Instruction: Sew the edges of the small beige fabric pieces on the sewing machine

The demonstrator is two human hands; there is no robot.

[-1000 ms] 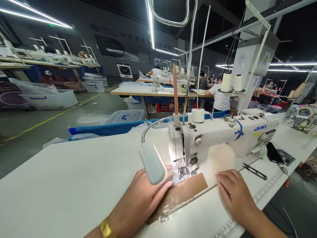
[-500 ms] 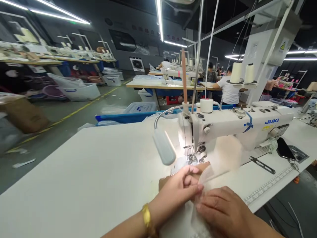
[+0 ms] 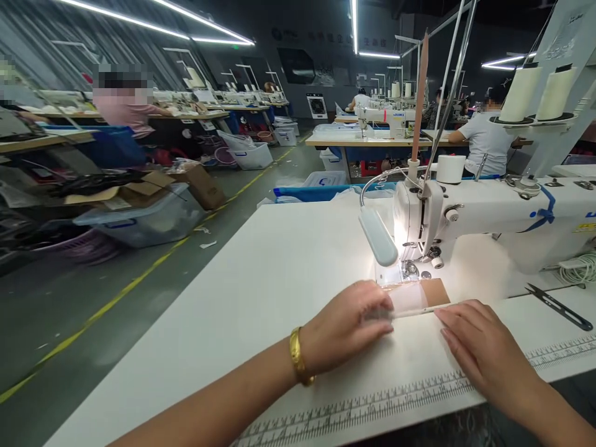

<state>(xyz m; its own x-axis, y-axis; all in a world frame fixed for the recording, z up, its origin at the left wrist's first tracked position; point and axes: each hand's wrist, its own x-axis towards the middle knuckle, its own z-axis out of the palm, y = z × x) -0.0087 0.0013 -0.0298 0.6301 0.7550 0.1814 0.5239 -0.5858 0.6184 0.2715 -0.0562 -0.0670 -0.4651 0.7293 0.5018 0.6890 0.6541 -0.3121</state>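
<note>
A strip of sheer pale fabric (image 3: 410, 298) lies in front of the needle area of the white sewing machine (image 3: 470, 208). My left hand (image 3: 354, 326), with a gold bracelet (image 3: 297, 355) at the wrist, is closed on the strip's left end. The fingertips of my right hand (image 3: 484, 344) pinch the right end of its near edge. Between the hands that edge runs nearly straight. A flat brown piece (image 3: 436, 292) lies beside and partly under the fabric, close to the presser foot (image 3: 410, 270).
Black thread snips (image 3: 559, 307) lie right of my right hand. A printed ruler (image 3: 372, 406) runs along the table's front edge. The grey lamp (image 3: 378, 237) hangs left of the needle. People sit at machines farther back.
The view has swung left. My hands, close together before, are now apart at the two ends of the fabric's edge, and the brown piece shows more.
</note>
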